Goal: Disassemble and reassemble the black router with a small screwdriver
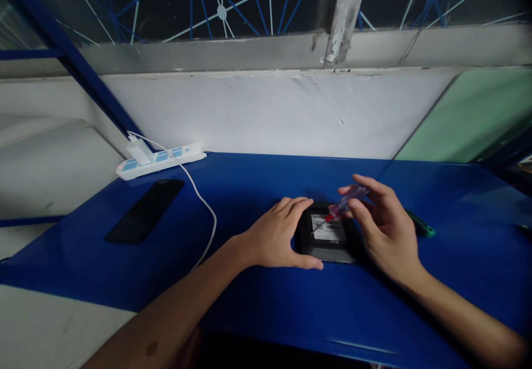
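Note:
A black box-shaped device with a white printed label lies flat on the blue table. My left hand grips it from the left, fingers along its far edge and thumb at its near edge. In my right hand is a screwdriver with a clear purplish handle and a red collar, held tilted. Its thin shaft slants down to the left, and the tip is at the device's left part beside the label. Whether the tip sits in a screw is too small to tell. My right hand partly covers the device's right side.
Behind my right hand lies a dark tool with a green end, partly hidden. A black phone rests at the left. A white power strip with a plugged-in charger stands behind it, and a white cable curves across the blue table.

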Demonstrator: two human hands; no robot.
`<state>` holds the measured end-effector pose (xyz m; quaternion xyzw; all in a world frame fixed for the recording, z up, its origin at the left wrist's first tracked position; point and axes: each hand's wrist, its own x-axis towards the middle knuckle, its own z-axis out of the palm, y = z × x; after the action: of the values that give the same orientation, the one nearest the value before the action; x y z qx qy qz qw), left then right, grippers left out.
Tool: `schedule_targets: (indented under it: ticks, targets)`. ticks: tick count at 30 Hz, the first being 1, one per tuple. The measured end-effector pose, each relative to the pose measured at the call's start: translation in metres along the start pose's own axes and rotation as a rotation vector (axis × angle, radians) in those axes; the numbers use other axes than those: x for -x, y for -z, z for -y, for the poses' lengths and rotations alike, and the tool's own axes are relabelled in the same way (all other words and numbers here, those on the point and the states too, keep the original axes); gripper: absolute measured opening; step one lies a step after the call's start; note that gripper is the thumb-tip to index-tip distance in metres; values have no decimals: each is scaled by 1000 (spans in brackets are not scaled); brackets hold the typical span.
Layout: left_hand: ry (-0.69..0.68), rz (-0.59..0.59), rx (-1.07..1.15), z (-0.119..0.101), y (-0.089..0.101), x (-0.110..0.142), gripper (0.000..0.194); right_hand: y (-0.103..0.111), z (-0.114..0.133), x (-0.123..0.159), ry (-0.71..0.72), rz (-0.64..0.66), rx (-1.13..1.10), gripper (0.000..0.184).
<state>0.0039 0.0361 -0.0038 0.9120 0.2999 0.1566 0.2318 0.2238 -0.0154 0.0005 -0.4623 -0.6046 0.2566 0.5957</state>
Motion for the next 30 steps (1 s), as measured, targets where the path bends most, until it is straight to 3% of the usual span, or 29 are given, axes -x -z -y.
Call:
schedule_targets:
  ticks: [5, 12, 15, 22, 27, 30]
  targets:
    - [5, 35, -25, 1, 1, 1, 113, 3, 6, 0, -32, 36, -56, 37]
    - [-1, 42, -46, 2, 1, 1, 114, 3, 8, -2, 97, -90, 33, 34]
    - [-9, 40, -50, 2, 1, 1, 117, 6, 7, -1, 104, -55, 83, 27]
    - [11, 45, -56, 1, 3, 1, 112, 8, 13, 1, 18, 36, -21, 37]
    - [3, 42, -62, 1, 2, 2, 112, 8, 7, 1, 108, -76, 99, 37]
    - [19, 58, -61, -1, 3, 2, 115, 8, 3, -2, 176, -56, 136, 31]
